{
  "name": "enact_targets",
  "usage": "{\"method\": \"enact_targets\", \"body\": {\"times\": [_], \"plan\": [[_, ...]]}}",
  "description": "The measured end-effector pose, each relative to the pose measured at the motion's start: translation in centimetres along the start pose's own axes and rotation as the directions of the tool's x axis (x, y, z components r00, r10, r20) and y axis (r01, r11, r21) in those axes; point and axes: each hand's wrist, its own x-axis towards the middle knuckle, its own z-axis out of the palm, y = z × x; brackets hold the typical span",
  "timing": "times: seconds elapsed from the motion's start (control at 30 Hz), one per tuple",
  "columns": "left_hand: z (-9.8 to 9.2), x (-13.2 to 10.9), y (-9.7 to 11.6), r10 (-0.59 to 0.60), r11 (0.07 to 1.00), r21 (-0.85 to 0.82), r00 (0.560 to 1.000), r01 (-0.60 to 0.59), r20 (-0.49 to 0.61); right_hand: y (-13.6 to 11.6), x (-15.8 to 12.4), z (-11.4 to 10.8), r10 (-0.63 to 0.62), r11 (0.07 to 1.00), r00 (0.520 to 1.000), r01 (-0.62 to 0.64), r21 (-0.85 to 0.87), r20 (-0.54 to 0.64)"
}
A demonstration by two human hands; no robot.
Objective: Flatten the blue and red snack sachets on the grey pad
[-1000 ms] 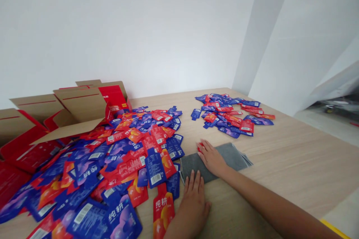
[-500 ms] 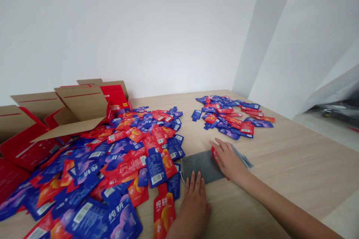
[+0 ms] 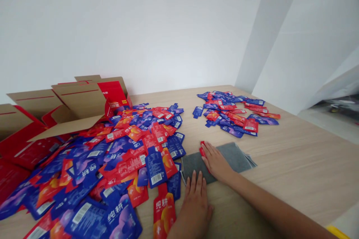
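Note:
A folded grey cloth point(image 3: 234, 155) lies on the table between the two pouch piles. My right hand point(image 3: 217, 162) presses a red pouch point(image 3: 202, 151) down on the cloth, its fingers over the pouch. Most of that pouch is hidden; red shows at the fingertips. My left hand point(image 3: 196, 194) lies flat with fingers stretched, the tips on the cloth's near left edge. Just left of it is a red pouch with orange fruit printed on it point(image 3: 164, 213). A blue pouch point(image 3: 155, 170) rests on the large pile beyond.
A large heap of red and blue pouches point(image 3: 120, 157) covers the table's left side. Behind it stand open red cardboard boxes point(image 3: 81, 101) with raised flaps. A smaller pouch pile point(image 3: 230, 114) lies at the far right. A white wall point(image 3: 168, 30) bounds the back.
My right hand has slid left along the cloth with the red pouch beneath its fingers, uncovering the cloth's right part. My left hand has stayed nearly in place.

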Motion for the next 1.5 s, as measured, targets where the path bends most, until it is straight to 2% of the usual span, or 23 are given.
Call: {"method": "enact_targets", "body": {"times": [0.13,0.3,0.4,0.5,0.57,0.6,0.67,0.73,0.77,0.87,0.9,0.93,0.97,1.03,1.1,1.13,1.23,1.3,1.37,1.43,1.5], "plan": [[0.3,0.0,-0.1,-0.007,1.0,-0.026,1.0,0.007,-0.006,0.3,1.3,0.0,0.005,0.999,1.0,-0.005,0.039,-0.015],[0.1,0.0,0.1,-0.005,1.0,-0.03,1.0,0.005,-0.011,-0.2,-1.5,-0.5,-0.034,0.985,0.997,0.045,0.166,-0.07],[-0.2,0.0,0.4,-0.027,0.999,-0.048,1.0,0.027,0.0,0.1,-2.4,-1.2,0.059,0.954,0.993,-0.027,0.297,-0.098],[-1.0,-0.2,0.7,-0.025,0.996,-0.083,1.0,0.027,0.017,0.7,-1.3,-1.9,0.174,0.89,0.982,-0.123,0.439,-0.078],[-1.6,-0.3,0.9,-0.02,0.994,-0.102,0.999,0.024,0.037,1.0,0.2,-2.5,0.216,0.818,0.976,-0.189,0.544,0.014],[-1.9,-0.4,1.0,-0.022,0.994,-0.108,0.998,0.027,0.05,1.1,1.2,-2.8,0.236,0.758,0.966,-0.251,0.601,0.107],[-2.3,-0.4,1.1,-0.029,0.992,-0.117,0.997,0.037,0.07,0.9,3.4,-3.6,0.249,0.606,0.912,-0.408,0.682,0.325],[-2.4,-0.4,1.1,-0.029,0.991,-0.126,0.997,0.038,0.076,0.1,6.1,-4.6,0.223,0.481,0.857,-0.511,0.713,0.464],[-2.4,-0.4,1.1,-0.025,0.991,-0.131,0.997,0.035,0.076,-0.6,7.6,-5.2,0.198,0.45,0.854,-0.516,0.729,0.481],[-2.0,-0.3,0.8,-0.027,0.992,-0.123,0.997,0.035,0.071,-3.7,12.6,-7.0,0.066,0.367,0.909,-0.405,0.837,0.411],[-1.8,-0.2,0.7,-0.023,0.993,-0.115,0.998,0.031,0.064,-4.7,14.1,-7.4,-0.025,0.269,0.948,-0.3,0.915,0.318],[-1.7,-0.2,0.6,-0.016,0.994,-0.107,0.998,0.022,0.058,-5.6,15.3,-7.7,-0.075,0.209,0.974,-0.195,0.958,0.215],[-1.5,-0.2,0.5,-0.008,0.995,-0.099,0.998,0.014,0.056,-6.2,16.2,-7.7,-0.091,0.261,0.981,-0.142,0.955,0.171],[-1.4,-0.2,0.3,-0.002,0.997,-0.081,0.998,0.007,0.056,-6.3,16.7,-7.2,-0.057,0.489,0.985,-0.113,0.865,0.161],[-1.3,-0.2,0.2,-0.005,0.997,-0.07,0.999,0.008,0.054,-4.5,15.8,-6.2,0.06,0.705,0.977,-0.188,0.684,0.206],[-1.2,-0.1,0.2,-0.008,0.998,-0.068,0.999,0.011,0.051,-3.0,15.0,-5.7,0.131,0.753,0.968,-0.239,0.614,0.215],[-0.6,0.2,0.1,-0.016,0.998,-0.066,0.997,0.021,0.07,3.2,11.8,-5.1,0.364,0.796,0.915,-0.404,0.452,0.177],[-0.2,0.4,0.0,-0.02,0.998,-0.054,0.998,0.024,0.068,7.8,9.8,-5.5,0.529,0.779,0.842,-0.532,0.332,0.107],[0.0,0.5,-0.1,-0.02,0.999,-0.04,0.999,0.022,0.05,11.9,8.1,-6.3,0.673,0.718,0.739,-0.658,0.226,0.011],[-0.2,0.3,-0.2,-0.012,0.999,-0.031,0.999,0.013,0.038,15.1,6.6,-6.9,0.777,0.629,0.625,-0.763,0.149,-0.078],[-0.7,0.1,-0.1,0.003,1.0,-0.028,0.999,-0.002,0.04,17.3,5.4,-7.1,0.837,0.545,0.532,-0.832,0.102,-0.129]]}}
